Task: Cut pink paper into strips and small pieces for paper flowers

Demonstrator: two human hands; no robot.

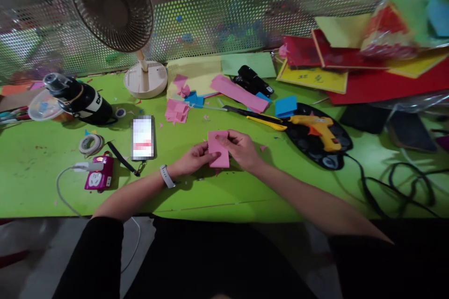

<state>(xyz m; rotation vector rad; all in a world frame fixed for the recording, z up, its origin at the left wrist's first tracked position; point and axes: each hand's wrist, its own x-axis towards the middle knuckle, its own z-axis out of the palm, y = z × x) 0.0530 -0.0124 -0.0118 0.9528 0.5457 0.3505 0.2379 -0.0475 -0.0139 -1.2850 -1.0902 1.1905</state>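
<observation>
A rectangular piece of pink paper (219, 142), seemingly folded, is held between both hands just above the green table (189, 191). My left hand (196, 156) pinches its lower left side, the thumb lying across the front. At the upper right edge my right hand (242, 147) grips the same paper, with thumb and fingers closed on it. The fingers behind the paper are hidden. Small pink scraps (263, 148) lie near my hands. Farther back are a pink paper strip (240, 93) and a small pile of pink pieces (176, 111).
A fan (145, 81), a black bottle (91, 103), a phone (142, 138), a tape roll (90, 144) and a purple socket adapter (99, 173) stand or lie leftward. Rightward are scissors (245, 111), a yellow cutter (268, 123), a glue gun (315, 128) with its cord, and coloured paper packs (312, 77).
</observation>
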